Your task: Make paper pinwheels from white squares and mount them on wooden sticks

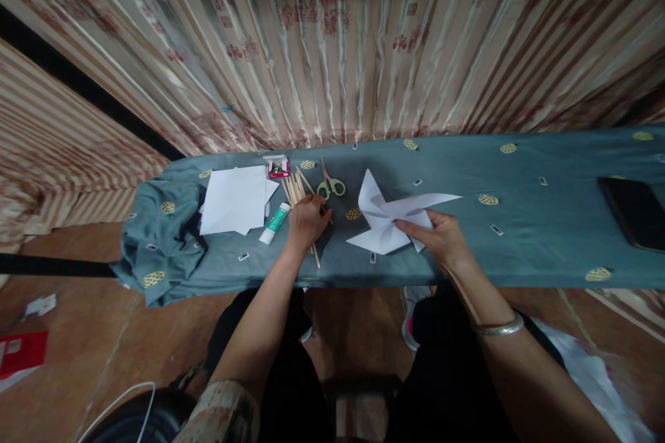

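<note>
A white paper pinwheel (387, 214) lies on the blue-grey cloth (519, 235) that covers a narrow table. My right hand (439, 239) pinches the pinwheel near its centre, fingers closed on the paper. My left hand (306, 221) rests on a bunch of wooden sticks (296, 190), fingers curled over them. Green-handled scissors (331, 183) lie just beyond the sticks. A glue stick (275, 223) lies left of my left hand.
A stack of white paper sheets (236, 199) lies at the left, with a small red box (278, 166) behind it. A black phone (634, 211) lies at the far right. A striped curtain (337, 41) hangs behind the table. Scraps lie on the floor at left.
</note>
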The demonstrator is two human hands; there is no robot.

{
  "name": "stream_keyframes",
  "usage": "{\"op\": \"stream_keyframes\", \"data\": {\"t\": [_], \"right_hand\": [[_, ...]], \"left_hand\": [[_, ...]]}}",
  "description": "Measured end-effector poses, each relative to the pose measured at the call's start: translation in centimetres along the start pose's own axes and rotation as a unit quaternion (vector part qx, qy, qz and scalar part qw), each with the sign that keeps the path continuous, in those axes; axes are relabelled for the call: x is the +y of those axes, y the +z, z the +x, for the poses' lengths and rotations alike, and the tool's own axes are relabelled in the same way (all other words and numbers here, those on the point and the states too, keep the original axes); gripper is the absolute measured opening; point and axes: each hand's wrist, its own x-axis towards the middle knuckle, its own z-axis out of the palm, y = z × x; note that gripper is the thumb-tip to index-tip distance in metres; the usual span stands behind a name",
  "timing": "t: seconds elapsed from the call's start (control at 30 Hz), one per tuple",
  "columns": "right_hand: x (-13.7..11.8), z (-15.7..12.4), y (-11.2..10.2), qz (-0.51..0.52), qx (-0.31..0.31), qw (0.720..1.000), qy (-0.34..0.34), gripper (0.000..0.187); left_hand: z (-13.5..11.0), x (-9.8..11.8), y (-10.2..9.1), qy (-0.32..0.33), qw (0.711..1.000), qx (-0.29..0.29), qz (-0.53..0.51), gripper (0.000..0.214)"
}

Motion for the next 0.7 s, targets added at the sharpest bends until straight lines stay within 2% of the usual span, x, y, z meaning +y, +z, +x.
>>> {"op": "stream_keyframes", "data": {"t": [0.33,0.5,0.57,0.7], "right_hand": [[0.8,0.3,0.3,0.0,-0.009,1.0,-0.001,0.036],[1.1,0.4,0.3,-0.007,0.005,1.0,-0.016,0.034],[0.8,0.1,0.3,-0.011,0.004,1.0,-0.025,0.032],[-0.5,-1.0,0.3,-0.024,0.003,0.998,-0.063,0.028]], "left_hand": [[0.4,0.1,-0.7,-0.074,0.995,-0.007,-0.067,0.037],[0.2,-0.1,-1.2,-0.071,0.983,0.03,-0.168,0.027],[-0.3,0.1,-1.4,-0.066,0.963,0.032,-0.259,0.018],[-1.9,1.0,-1.7,-0.071,0.887,-0.007,-0.455,0.016]]}}
